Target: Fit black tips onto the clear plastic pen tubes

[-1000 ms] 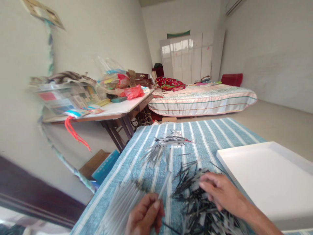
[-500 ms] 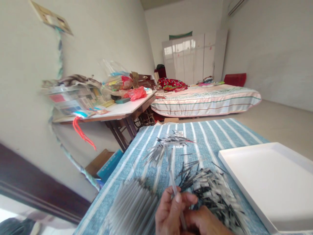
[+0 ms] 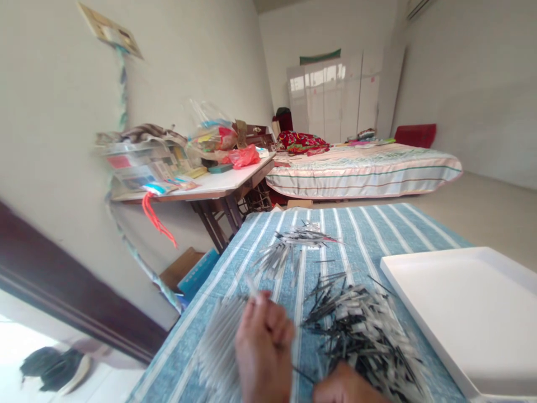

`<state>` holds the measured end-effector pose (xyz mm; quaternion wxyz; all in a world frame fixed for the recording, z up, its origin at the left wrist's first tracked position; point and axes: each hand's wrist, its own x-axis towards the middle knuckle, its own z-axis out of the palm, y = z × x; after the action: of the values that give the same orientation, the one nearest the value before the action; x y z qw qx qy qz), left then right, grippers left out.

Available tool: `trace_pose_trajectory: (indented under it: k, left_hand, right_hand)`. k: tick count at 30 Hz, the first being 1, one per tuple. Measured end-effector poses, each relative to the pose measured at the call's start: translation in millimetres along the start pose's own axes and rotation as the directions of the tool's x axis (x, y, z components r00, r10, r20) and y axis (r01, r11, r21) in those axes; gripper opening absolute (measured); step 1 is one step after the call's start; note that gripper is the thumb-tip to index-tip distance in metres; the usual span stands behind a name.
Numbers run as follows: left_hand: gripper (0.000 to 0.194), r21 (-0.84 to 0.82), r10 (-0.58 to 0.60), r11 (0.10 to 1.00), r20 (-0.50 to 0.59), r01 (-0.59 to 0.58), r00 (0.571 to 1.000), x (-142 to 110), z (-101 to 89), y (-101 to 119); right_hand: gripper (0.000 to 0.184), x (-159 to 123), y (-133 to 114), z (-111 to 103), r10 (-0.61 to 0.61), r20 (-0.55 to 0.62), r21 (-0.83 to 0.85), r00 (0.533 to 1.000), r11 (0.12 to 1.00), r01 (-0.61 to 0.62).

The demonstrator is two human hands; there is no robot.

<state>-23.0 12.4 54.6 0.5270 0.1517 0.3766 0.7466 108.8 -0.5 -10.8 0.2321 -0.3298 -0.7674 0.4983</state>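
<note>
My left hand (image 3: 265, 341) is closed around a slim translucent tube (image 3: 253, 286), whose pale end sticks up past the thumb. It is over the right side of a pile of similar greyish tubes (image 3: 220, 341) laid side by side. At the bottom edge my right hand (image 3: 350, 385) is closed, partly cut off and blurred. A thin dark strip (image 3: 304, 375) runs from its fingertips toward my left hand. Just beyond my right hand lies a loose heap of black and clear strips (image 3: 364, 324).
A blue striped cloth (image 3: 356, 224) covers the work surface. Smaller bunches of strips (image 3: 304, 238) and tubes (image 3: 274, 260) lie farther back. A white shallow tray (image 3: 457, 319) stands at the right. Beyond are a cluttered side table (image 3: 213, 187) and a bed (image 3: 361, 170).
My left hand has moved left with the tube, away from my right hand. My right hand has dropped lower, and a thin dark strip now shows between them. The view has shifted slightly.
</note>
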Motion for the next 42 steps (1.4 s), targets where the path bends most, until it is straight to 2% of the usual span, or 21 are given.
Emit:
trace_pose_trajectory:
  k: [1, 2, 3, 4, 6, 7, 9, 11, 13, 15, 18, 20, 23, 27, 32, 34, 37, 40, 42]
  left_hand:
    - [0.013, -0.043, 0.093, 0.995, -0.004, -0.093, 0.996, 6.7, -1.3, 14.9]
    - [0.013, -0.042, 0.239, 0.970, -0.025, -0.240, 0.971, 12.3, -3.4, 29.2]
    - [0.010, 0.036, 0.324, 0.946, -0.007, -0.324, 0.946, 16.2, -6.3, 41.5]
    - [0.007, 0.173, 0.343, 0.922, 0.044, -0.345, 0.938, 18.1, -10.2, 50.9]
    - [0.010, 0.502, 0.343, 0.786, 0.132, -0.361, 0.930, 16.1, -20.9, 59.2]
    - [0.014, 0.659, 0.315, 0.671, 0.164, -0.342, 0.935, 13.3, -27.6, 58.6]
    - [0.021, 0.877, 0.259, 0.373, 0.216, -0.303, 0.941, 7.0, -43.0, 51.7]
    - [0.024, 0.950, 0.194, 0.052, 0.294, -0.309, 0.936, 2.3, -59.1, 42.1]
    - [0.026, 0.917, 0.110, -0.226, 0.361, -0.330, 0.926, 0.2, -73.0, 33.3]
    - [0.027, 0.847, 0.032, -0.430, 0.360, -0.312, 0.932, -0.2, -82.6, 25.8]
    - [0.025, 0.747, -0.024, -0.608, 0.322, -0.270, 0.946, -0.1, -88.3, 16.0]
    - [0.023, 0.699, -0.041, -0.667, 0.310, -0.257, 0.950, -0.4, -87.7, 11.1]
    - [0.019, 0.680, -0.042, -0.699, 0.267, -0.219, 0.963, -1.1, -84.8, 7.7]
    - [0.016, 0.690, -0.068, -0.689, 0.242, -0.221, 0.968, -1.0, -82.3, 9.1]
    - [0.024, 0.701, -0.096, -0.643, 0.327, -0.309, 0.940, 12.0, -67.4, 17.1]
    - [0.026, 0.673, -0.129, -0.652, 0.356, -0.350, 0.926, 29.0, -53.8, 19.7]
    - [0.022, 0.641, -0.168, -0.669, 0.364, -0.378, 0.916, 70.9, -30.1, 15.5]
    - [0.018, 0.644, -0.208, -0.658, 0.341, -0.389, 0.917, 120.4, -9.8, -2.9]
    - [0.025, 0.665, -0.226, -0.637, 0.322, -0.389, 0.919, 147.5, 0.6, -20.8]
  right_hand:
    - [0.033, -1.9, -1.2, -1.5, 0.007, -0.005, -0.058, 1.000, 0.998, -0.007]
    - [0.032, -3.6, -2.4, -3.9, 0.020, -0.043, -0.110, 0.999, 0.994, -0.025]
    - [0.032, -4.9, -3.5, -7.4, 0.035, -0.100, -0.153, 0.994, 0.987, -0.050]
    - [0.032, -5.9, -4.5, -12.5, 0.047, -0.128, -0.177, 0.991, 0.982, -0.070]
    - [0.033, -6.6, -4.9, -26.6, 0.075, -0.231, -0.307, 0.970, 0.941, -0.146]
    - [0.034, -6.5, -3.7, -34.7, 0.084, -0.270, -0.392, 0.959, 0.900, -0.190]
    - [0.034, -6.1, 2.3, -50.3, 0.116, -0.335, -0.516, 0.935, 0.808, -0.285]
    - [0.032, -6.5, 12.0, -62.4, 0.142, -0.372, -0.610, 0.917, 0.707, -0.357]
    - [0.031, -8.2, 22.5, -70.9, 0.155, -0.393, -0.668, 0.906, 0.629, -0.397]
    - [0.031, -10.6, 30.9, -77.0, 0.165, -0.412, -0.694, 0.896, 0.581, -0.426]
    - [0.033, -13.9, 37.5, -83.6, 0.190, -0.424, -0.694, 0.886, 0.560, -0.452]
    - [0.034, -15.2, 39.5, -86.6, 0.208, -0.415, -0.682, 0.886, 0.573, -0.454]
    - [0.034, -16.1, 42.2, -89.8, 0.235, -0.423, -0.667, 0.875, 0.573, -0.476]
    - [0.033, -17.5, 46.3, -93.7, 0.261, -0.451, -0.673, 0.853, 0.529, -0.517]
    - [0.035, -19.9, 49.8, -98.4, 0.322, -0.432, -0.670, 0.842, 0.511, -0.539]
    - [0.037, -20.7, 50.1, -99.7, 0.336, -0.427, -0.668, 0.840, 0.509, -0.543]
    - [0.038, -21.1, 48.7, -100.2, 0.325, -0.424, -0.656, 0.845, 0.534, -0.534]
    - [0.035, -20.4, 47.0, -99.5, 0.302, -0.418, -0.643, 0.857, 0.568, -0.514]
    - [0.032, -19.4, 46.6, -98.8, 0.293, -0.411, -0.636, 0.863, 0.587, -0.502]
